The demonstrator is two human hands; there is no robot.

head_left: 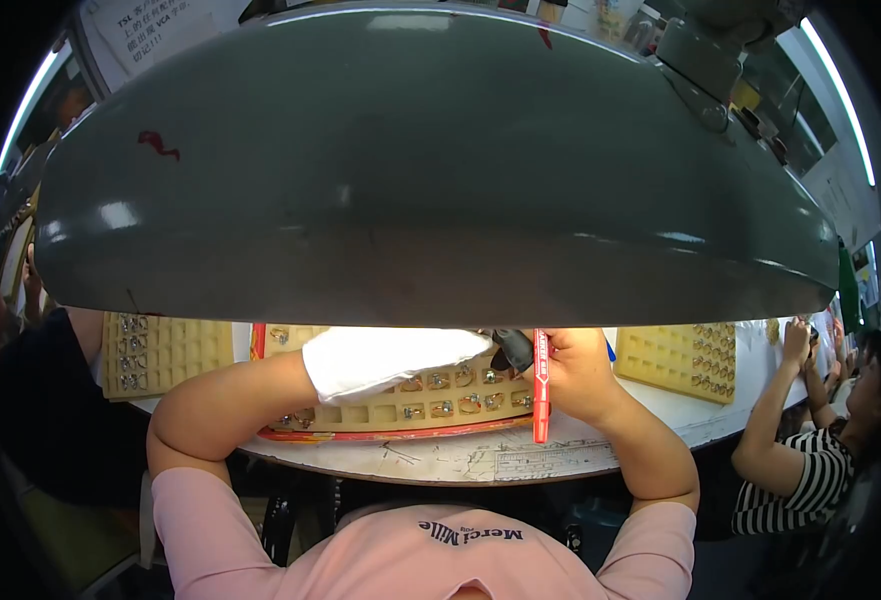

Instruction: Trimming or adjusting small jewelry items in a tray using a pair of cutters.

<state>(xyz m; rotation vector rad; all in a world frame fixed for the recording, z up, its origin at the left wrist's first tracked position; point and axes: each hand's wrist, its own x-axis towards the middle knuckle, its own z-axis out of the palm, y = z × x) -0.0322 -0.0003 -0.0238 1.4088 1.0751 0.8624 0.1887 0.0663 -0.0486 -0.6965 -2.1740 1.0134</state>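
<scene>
A white glove (392, 360) covers my left hand, which reaches right over a ring tray (355, 413). Its fingers taper together to a pinch beside a small black object (512, 350); overexposed cloth and the lamp hood hide what they hold. My right hand (578, 372) is bare and closed round a red marker (541, 395), which points down toward the table's near edge. The black object sits between the two hands, close to my right fingers; I cannot tell its kind. Rings (468, 403) with clear stones stand in the tray's slots under my hands.
A large grey lamp hood (440, 200) hangs low over the table, cutting off the far side. Further ring trays stand left (182, 355) and right (675, 362). The white tabletop (440, 460) has pen marks. People sit on both sides, one in a striped sleeve (810, 480).
</scene>
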